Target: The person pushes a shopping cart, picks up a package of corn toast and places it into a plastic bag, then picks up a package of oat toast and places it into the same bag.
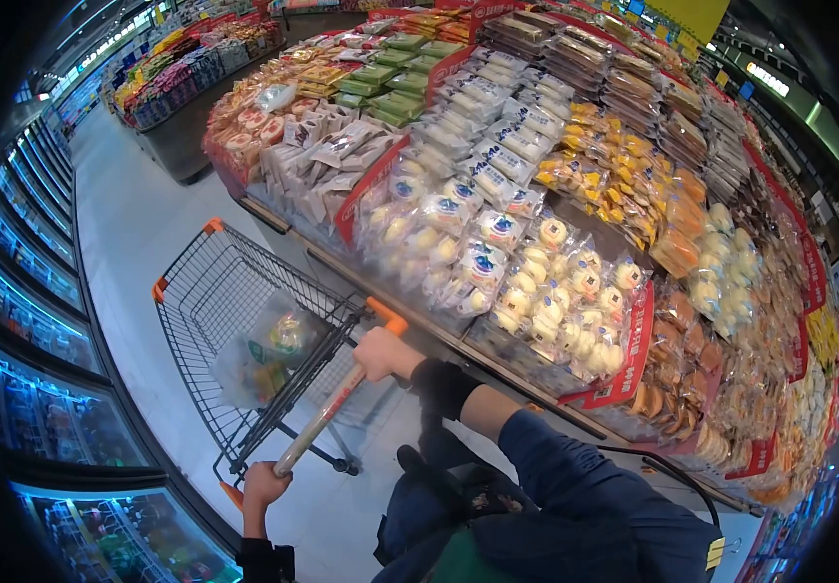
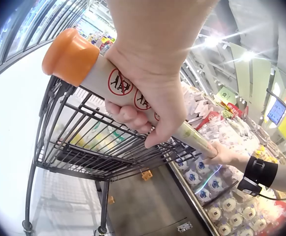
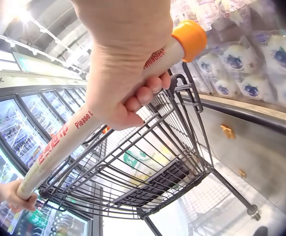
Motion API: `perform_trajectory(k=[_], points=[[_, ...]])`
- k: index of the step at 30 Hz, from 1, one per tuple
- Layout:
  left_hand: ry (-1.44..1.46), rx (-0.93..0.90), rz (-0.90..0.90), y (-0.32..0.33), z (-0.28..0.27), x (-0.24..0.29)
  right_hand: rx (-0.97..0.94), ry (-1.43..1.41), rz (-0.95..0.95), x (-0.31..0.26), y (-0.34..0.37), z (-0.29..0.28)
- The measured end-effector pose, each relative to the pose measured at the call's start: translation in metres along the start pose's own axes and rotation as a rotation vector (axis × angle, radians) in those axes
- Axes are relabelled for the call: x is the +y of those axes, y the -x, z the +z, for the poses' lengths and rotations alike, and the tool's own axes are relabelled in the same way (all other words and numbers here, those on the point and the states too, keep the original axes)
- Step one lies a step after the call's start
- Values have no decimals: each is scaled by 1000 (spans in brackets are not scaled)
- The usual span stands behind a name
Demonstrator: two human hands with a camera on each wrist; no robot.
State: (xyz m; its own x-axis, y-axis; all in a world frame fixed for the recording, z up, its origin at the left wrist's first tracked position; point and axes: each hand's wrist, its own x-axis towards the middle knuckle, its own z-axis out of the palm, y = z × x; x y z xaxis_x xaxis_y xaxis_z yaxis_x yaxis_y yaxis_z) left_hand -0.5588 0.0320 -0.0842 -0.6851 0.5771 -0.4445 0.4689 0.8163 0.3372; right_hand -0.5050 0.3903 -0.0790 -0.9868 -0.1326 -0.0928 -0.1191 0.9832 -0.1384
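Strongly curved fisheye views darken to black at their corners. Blue-white light glows from refrigerators (image 1: pixel 60 408) in the head view. Ceiling lamps (image 2: pixel 212 41) flare into streaks in the left wrist view, where the floor (image 2: pixel 12 137) bleaches white. In the right wrist view, packages (image 3: pixel 251 91) above the front edge of the display stand (image 3: pixel 275 152) look hazy.

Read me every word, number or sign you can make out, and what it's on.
"Please t…": red print on the pale cylindrical cart handle, partly under the right hand.
"…luables!": farther along that handle.
"RINK": on the pale overhead panel, running out of view.
Round red no-signs with slashed figures: near the left hand.
Too blurred or small: the handle's Chinese characters, red shelf strips, clear plastic food packets, distant lit signs.
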Motion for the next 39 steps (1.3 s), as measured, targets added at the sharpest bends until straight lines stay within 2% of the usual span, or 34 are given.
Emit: perform_trajectory(k=[8,11,12,14,16,18,22,24,29,30,36,39], points=[[20,21,6,-14,-3,0,-33,-22,-21,13,-15,-3],[-47,60,74,-18,-7,10,-8,-34,-21,21,-21,-1],[18,114,112,-18,-8,20,-14,-39,-19,23,-22,-2],[152,228,185,-24,-12,47,-26,-44,-19,26,-23,-5],[116,397,489,-56,-23,73,-28,-50,-52,30,-27,-1],[228,458,597,-83,-53,126,-14,-59,-78,33,-30,3],[200,476,883,-128,-118,233,-45,-99,-85,32,-31,1],[227,422,999,-148,-140,281,-62,-103,-81,33,-32,-1],[123,429,1237,-213,-151,353,24,-132,-130,36,-32,9],[86,407,1243,-222,-151,363,53,-149,-141,36,-32,11],[-61,295,1309,-273,-147,399,-135,-119,-91,36,-33,-3],[-109,230,1339,-285,-147,406,-140,-171,-95,37,-32,-7]])
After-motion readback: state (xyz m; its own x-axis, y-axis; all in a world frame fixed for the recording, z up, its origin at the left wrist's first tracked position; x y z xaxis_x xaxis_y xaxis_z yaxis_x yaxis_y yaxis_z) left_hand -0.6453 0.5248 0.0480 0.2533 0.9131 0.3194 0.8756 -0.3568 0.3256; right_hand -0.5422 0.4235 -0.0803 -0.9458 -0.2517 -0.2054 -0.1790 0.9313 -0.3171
